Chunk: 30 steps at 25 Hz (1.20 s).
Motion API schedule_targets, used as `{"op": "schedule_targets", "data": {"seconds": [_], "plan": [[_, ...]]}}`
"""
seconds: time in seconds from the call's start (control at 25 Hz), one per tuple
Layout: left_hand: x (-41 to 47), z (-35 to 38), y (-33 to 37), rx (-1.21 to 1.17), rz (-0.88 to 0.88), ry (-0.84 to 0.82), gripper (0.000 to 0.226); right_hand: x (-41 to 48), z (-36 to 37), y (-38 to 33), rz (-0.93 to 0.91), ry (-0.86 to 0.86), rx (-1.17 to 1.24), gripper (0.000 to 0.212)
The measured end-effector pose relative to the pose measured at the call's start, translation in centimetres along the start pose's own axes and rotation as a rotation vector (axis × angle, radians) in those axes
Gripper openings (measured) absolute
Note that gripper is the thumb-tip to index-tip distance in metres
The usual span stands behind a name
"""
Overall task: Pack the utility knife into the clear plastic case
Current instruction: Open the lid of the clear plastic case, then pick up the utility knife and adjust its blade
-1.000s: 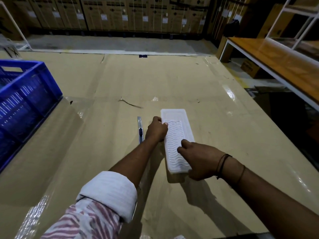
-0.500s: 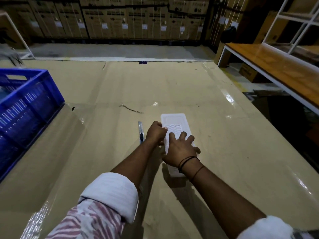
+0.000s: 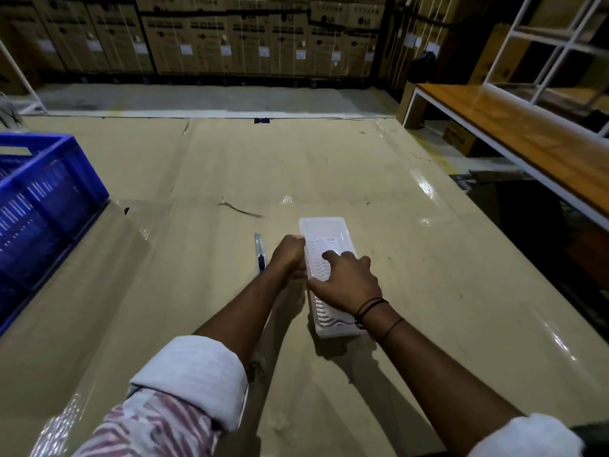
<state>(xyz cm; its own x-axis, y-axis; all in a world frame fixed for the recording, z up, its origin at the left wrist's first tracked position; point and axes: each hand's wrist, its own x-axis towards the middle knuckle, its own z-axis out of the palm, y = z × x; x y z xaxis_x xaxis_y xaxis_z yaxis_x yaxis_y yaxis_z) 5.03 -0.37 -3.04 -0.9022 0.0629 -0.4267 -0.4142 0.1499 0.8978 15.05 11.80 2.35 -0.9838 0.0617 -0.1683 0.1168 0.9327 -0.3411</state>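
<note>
The case (image 3: 326,255) lay lengthwise on the table (image 3: 412,275), a clear plastic box with a wavy ribbed lid, its far end pointing away from the person. The left hand (image 3: 290,257) was curled against the case's left edge near the middle, fingers closed on the rim. The right hand (image 3: 349,282) lay on top of the lid, fingers spread and bent, the thumb hooked at the left edge close to the left hand; dark cords circled its wrist. Whether the lid was lifted or shut could not be told. The knife (image 3: 260,255) lay flat on the table just left of the left hand, parallel to the case, untouched and outside it. A blue crate (image 3: 49,206) stood at the table's left edge, well apart from the hands. A wooden bench (image 3: 514,140) ran along the right, and stacked cartons (image 3: 230,34) lined the far wall.
</note>
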Motion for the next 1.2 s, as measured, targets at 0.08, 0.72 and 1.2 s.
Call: {"op": "schedule_targets", "data": {"seconds": [0.08, 0.72, 1.2], "plan": [[-0.4, 0.2, -0.1, 0.038, 0.022, 0.007, 0.027, -0.2, -0.6, 0.3, -0.029, 0.041, 0.122, 0.076], [1.1, 0.3, -2.0, 0.147, 0.053, 0.125, 0.037, 2.1, -4.8, 10.6, 0.219, 0.174, 1.074, 0.032], [-0.5, 0.2, -1.5, 0.135, 0.074, 0.131, 0.033, 3.5, -0.3, 13.6, 0.330, 0.340, 0.350, 0.026]]}}
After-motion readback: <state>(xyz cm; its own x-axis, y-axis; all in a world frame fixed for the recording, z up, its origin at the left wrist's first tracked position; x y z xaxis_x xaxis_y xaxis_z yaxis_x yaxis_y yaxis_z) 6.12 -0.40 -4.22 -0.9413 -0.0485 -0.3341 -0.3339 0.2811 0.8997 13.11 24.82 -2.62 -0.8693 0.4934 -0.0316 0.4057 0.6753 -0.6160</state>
